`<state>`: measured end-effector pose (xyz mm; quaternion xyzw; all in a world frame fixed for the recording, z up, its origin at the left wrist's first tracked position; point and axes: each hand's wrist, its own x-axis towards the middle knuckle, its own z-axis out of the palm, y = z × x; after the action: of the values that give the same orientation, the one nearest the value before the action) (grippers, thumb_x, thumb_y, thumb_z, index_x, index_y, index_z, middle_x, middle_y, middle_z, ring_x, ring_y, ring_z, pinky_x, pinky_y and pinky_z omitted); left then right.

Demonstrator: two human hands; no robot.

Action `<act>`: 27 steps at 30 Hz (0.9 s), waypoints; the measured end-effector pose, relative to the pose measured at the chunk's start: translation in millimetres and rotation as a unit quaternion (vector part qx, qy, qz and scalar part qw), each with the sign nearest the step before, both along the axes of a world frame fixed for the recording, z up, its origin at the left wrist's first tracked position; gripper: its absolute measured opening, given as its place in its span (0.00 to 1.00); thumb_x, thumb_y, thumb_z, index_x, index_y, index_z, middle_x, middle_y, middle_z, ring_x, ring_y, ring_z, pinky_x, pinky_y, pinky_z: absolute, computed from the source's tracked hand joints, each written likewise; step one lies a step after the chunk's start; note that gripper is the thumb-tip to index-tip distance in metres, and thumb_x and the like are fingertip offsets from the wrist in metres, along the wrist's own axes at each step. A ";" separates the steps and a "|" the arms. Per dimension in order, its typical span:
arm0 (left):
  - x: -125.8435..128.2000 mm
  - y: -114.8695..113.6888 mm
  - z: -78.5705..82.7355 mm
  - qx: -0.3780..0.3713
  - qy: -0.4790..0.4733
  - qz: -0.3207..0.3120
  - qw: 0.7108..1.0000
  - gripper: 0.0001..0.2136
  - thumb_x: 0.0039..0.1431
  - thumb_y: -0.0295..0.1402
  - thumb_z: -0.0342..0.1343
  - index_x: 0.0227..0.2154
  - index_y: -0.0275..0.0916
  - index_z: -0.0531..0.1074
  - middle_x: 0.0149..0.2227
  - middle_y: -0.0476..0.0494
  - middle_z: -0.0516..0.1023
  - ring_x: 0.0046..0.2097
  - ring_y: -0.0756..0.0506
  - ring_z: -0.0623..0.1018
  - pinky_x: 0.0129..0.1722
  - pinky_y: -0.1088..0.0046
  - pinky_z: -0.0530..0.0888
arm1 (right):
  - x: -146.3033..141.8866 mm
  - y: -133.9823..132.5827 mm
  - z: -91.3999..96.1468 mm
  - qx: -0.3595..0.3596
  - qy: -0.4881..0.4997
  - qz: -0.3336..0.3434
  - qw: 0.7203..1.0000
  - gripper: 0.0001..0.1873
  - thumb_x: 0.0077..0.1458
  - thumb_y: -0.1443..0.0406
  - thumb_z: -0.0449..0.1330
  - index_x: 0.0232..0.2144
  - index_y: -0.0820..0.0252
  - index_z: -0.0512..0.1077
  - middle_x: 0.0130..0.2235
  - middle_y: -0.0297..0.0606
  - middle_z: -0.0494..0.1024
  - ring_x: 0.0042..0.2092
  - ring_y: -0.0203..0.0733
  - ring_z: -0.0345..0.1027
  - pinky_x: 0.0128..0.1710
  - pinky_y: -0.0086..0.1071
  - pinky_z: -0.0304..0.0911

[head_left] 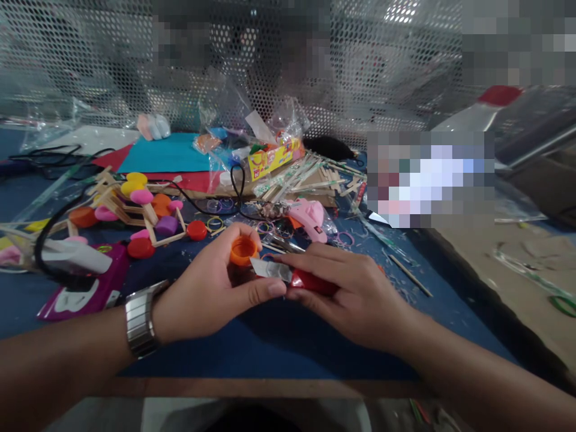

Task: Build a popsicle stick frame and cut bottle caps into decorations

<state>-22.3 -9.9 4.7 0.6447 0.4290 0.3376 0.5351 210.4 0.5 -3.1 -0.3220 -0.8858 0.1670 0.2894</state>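
Observation:
My left hand point(211, 288), with a metal watch on the wrist, pinches an orange bottle cap point(243, 250) between its fingers just above the blue table top point(270, 342). My right hand point(355, 297) is wrapped round a red-handled utility knife point(310, 281). Its silver blade point(271, 269) points left and lies against the cap, with my left thumb resting by the blade.
A structure of wooden sticks and coloured bottle caps point(135, 210) stands at the left. A pink glue gun point(308, 217), rubber bands, a black cable and loose sticks point(306, 171) lie behind my hands. Plastic bags and coloured paper point(166, 153) sit by the mesh wall.

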 end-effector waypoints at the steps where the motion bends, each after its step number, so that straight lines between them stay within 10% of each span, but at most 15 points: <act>1: -0.2 -0.6 -0.7 0.009 0.003 0.004 1.000 0.22 0.58 0.46 0.67 0.42 0.40 0.61 0.32 0.54 0.67 0.29 0.52 0.70 0.27 0.76 0.71 | -0.3 -0.1 -0.1 0.000 0.002 0.001 1.000 0.18 0.67 0.61 0.61 0.54 0.66 0.77 0.37 0.43 0.80 0.35 0.41 0.76 0.36 0.32 0.70; 27: -2.9 -4.4 -4.3 0.240 0.195 0.049 0.950 0.16 0.67 0.41 0.58 0.47 0.41 0.59 0.32 0.52 0.71 0.26 0.49 0.70 0.27 0.72 0.64 | -2.7 -2.9 -0.2 0.027 -0.013 -0.019 0.999 0.16 0.66 0.62 0.62 0.52 0.65 0.79 0.37 0.44 0.81 0.34 0.42 0.78 0.34 0.34 0.72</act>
<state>-25.2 -14.3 0.4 0.7856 0.4619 0.3242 0.2538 207.7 -2.4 -3.3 -0.3329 -0.8876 0.1335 0.2890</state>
